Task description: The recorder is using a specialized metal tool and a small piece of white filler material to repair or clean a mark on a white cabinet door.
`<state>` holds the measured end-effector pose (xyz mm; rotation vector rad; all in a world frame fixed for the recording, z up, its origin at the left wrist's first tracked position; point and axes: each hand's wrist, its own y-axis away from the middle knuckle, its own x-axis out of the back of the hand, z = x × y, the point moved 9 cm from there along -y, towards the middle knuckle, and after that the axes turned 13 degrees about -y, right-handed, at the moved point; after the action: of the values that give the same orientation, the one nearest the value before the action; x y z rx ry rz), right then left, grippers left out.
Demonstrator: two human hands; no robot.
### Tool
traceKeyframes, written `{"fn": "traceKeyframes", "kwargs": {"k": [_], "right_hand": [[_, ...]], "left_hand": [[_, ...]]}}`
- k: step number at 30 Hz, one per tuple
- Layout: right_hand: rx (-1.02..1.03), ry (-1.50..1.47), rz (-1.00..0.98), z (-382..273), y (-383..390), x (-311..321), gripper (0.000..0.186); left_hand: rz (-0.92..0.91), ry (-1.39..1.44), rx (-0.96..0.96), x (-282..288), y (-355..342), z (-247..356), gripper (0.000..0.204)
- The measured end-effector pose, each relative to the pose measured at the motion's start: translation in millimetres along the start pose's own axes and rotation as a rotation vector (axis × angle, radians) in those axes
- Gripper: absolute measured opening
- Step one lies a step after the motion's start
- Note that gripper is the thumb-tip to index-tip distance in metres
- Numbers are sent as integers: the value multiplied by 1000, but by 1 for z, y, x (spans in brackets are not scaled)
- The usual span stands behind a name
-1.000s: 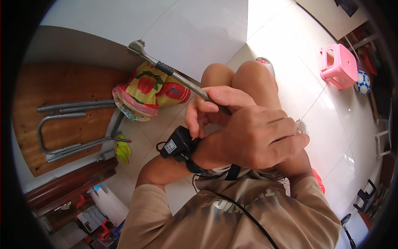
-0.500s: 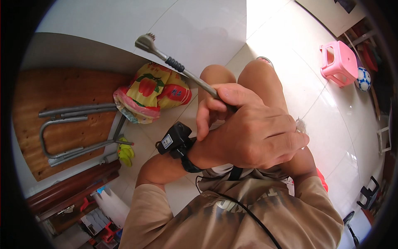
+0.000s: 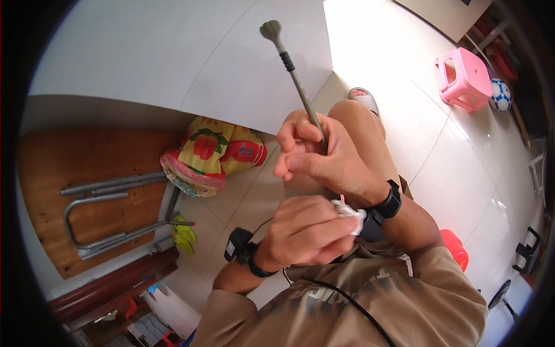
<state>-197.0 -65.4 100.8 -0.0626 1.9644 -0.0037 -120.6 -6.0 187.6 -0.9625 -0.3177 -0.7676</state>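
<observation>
My right hand is closed around the lower end of a long, thin metal rod tool with a flared, claw-like head and a black ridged collar below it. The tool points up and away, leaning a little left, its head over the white panel. Its lower end is hidden in the palm. Nearer my body, my left hand is closed, back of the hand up. A crumpled white tissue-like wad sticks out of its fingers, beside my right wrist. The hands are apart.
A white panel rises ahead. Printed plastic sacks and a wooden board with folded metal legs stand at the left. At the right are a pink stool, a blue-and-white ball and a red object beside my arm.
My left hand has drawn back toward my body and left with the white wad, uncovering my right hand. The tool has swung rightward and more upright.
</observation>
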Motion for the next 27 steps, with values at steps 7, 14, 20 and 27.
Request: {"fn": "traceKeyframes", "kwargs": {"k": [7,14,20,27], "right_hand": [[17,56,22,-11,5,-1,54],[165,116,14,-2,-5,10,54],[237,51,164,-7,-5,13,49],[314,285,142,-9,-13,-21,52]], "left_hand": [[475,-128,566,34,95,-39,18],[692,78,915,37,138,-66,14],[744,170,926,49,152,-79,17],[860,51,928,65,185,-72,18]]}}
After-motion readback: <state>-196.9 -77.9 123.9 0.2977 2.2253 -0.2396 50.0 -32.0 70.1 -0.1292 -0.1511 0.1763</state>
